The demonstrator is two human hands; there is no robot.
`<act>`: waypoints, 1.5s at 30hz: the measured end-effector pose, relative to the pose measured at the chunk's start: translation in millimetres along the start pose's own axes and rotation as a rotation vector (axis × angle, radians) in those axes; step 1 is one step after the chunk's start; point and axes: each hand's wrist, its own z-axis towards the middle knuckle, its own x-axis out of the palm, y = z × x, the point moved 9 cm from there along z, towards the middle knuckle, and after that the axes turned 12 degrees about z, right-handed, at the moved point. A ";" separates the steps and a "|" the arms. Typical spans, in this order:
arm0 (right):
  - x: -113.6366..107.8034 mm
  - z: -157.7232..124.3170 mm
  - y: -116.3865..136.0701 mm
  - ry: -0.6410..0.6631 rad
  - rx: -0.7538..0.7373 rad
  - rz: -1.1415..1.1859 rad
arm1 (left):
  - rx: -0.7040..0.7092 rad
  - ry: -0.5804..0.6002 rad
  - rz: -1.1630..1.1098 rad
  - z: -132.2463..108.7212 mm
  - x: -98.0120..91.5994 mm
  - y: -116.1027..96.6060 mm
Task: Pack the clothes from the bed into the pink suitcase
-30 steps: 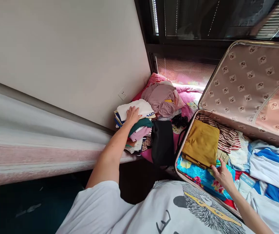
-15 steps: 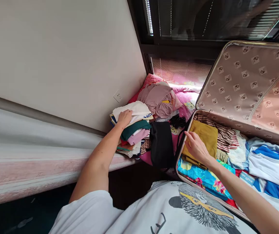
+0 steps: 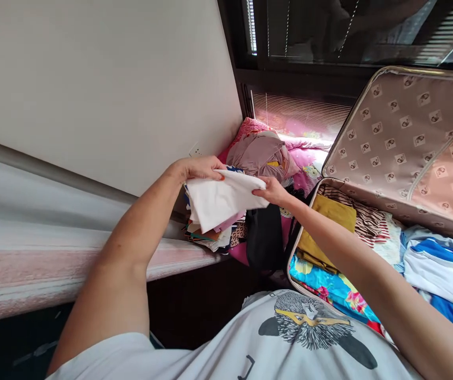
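Observation:
A folded white garment (image 3: 219, 199) is lifted above a stack of folded clothes (image 3: 210, 235) by the wall. My left hand (image 3: 199, 168) grips its far left edge and my right hand (image 3: 270, 190) pinches its right edge. An open suitcase (image 3: 331, 182) lies at the right, its patterned lid (image 3: 408, 142) propped up. Inside it lie a mustard folded garment (image 3: 328, 224), a striped one (image 3: 370, 221) and blue and white clothes (image 3: 435, 264).
A black bag (image 3: 263, 235) lies between the stack and the suitcase. A crumpled mauve garment (image 3: 261, 155) sits on pink bedding (image 3: 309, 158) under a dark window (image 3: 329, 31). A white wall (image 3: 92, 79) with a socket (image 3: 194, 152) runs along the left.
My left hand has lifted the white garment off the stack. My right hand has left the mustard garment in the suitcase and taken the white garment's right edge.

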 end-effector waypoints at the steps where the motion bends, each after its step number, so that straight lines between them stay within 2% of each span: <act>1: -9.1 -13.6 -3.5 0.004 0.079 0.128 | 0.078 0.167 -0.069 -7.1 17.8 -13.6; 4: -37.1 -69.8 -4.5 0.019 0.274 0.369 | 0.328 0.799 -0.353 -51.2 81.7 -71.2; 5: -46.9 -90.8 -2.7 0.011 0.317 0.403 | 0.366 0.953 -0.432 -66.3 98.1 -89.7; 6: -56.6 -112.0 -1.1 -0.002 0.350 0.421 | 0.377 1.043 -0.483 -76.6 112.4 -106.3; 9: -85.2 -177.8 -1.7 -0.072 0.412 0.415 | 0.395 1.179 -0.535 -97.1 151.1 -154.4; 16: -147.5 -349.0 -18.5 -0.367 0.434 0.352 | 0.538 1.325 -0.579 -137.1 223.6 -279.4; 20: -185.2 -450.5 -32.4 -0.641 0.440 0.395 | 0.562 1.288 -0.638 -153.4 269.4 -356.3; 24: -233.7 -542.3 -42.2 -0.983 0.351 0.462 | 0.417 1.199 -0.972 -152.6 318.7 -435.1; 26: -255.9 -579.9 -46.4 -1.124 0.287 0.497 | 0.315 1.149 -1.162 -151.3 346.4 -469.9; 28: -274.4 -611.8 -52.3 -1.222 0.259 0.493 | 0.216 1.116 -1.255 -153.5 376.1 -498.4; 30: -292.4 -639.0 -58.7 -1.286 0.247 0.455 | 0.151 1.097 -1.263 -156.8 401.7 -523.2; 32: -314.6 -662.0 -64.6 -1.328 0.243 0.387 | 0.141 1.079 -1.228 -156.4 417.6 -548.4; 35: -362.5 -685.6 -68.5 -1.353 0.258 0.222 | 0.165 0.952 -1.160 -136.9 421.0 -588.5; 38: -419.3 -697.8 -62.3 -1.406 0.368 -0.143 | 0.131 0.652 -1.054 -99.2 407.3 -614.7; 40: -443.8 -694.2 -53.7 -1.425 0.459 -0.473 | 0.090 0.476 -0.927 -81.3 398.0 -617.3; 42: -446.4 -677.8 -52.3 -1.377 0.513 -0.721 | 0.093 0.407 -0.792 -77.5 395.5 -610.1; 45: -415.6 -645.8 -72.7 -1.243 0.574 -0.846 | 0.228 0.410 -0.647 -94.5 399.0 -583.4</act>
